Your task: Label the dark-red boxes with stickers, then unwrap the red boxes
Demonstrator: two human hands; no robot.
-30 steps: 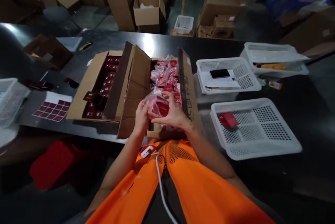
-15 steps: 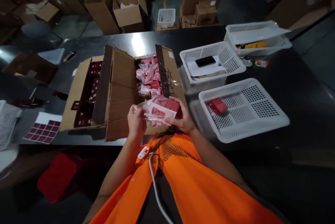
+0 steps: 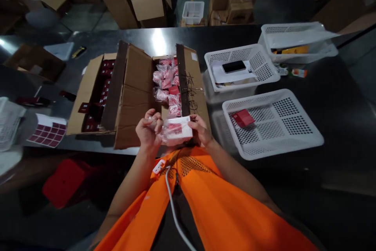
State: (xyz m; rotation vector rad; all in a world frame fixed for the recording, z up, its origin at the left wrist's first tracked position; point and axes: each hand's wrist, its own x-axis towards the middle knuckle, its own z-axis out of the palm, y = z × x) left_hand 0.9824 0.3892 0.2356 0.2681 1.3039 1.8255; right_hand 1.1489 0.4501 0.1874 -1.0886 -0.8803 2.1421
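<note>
Both my hands hold one clear plastic bag with a red box inside (image 3: pixel 177 130), close to my chest above the near table edge. My left hand (image 3: pixel 148 129) pinches the bag's left end and my right hand (image 3: pixel 200 129) grips its right end. Just beyond them stands an open cardboard carton (image 3: pixel 138 86) with more bagged red boxes (image 3: pixel 167 80) in it. Left of it a second open carton (image 3: pixel 89 86) holds dark red boxes. To my right a white mesh basket (image 3: pixel 293 141) contains one unwrapped red box (image 3: pixel 243 118).
A second white basket (image 3: pixel 258 61) holds a phone (image 3: pixel 234 66) on paper; a third basket (image 3: pixel 296 35) sits behind it. A sheet of dark red stickers (image 3: pixel 47 130) lies at the left. Cardboard boxes crowd the floor beyond the dark table (image 3: pixel 337 98). A red stool (image 3: pixel 63 182) stands below left.
My hands lifted the bagged red box out of the carton and drew it toward my chest. The camera view shifted slightly.
</note>
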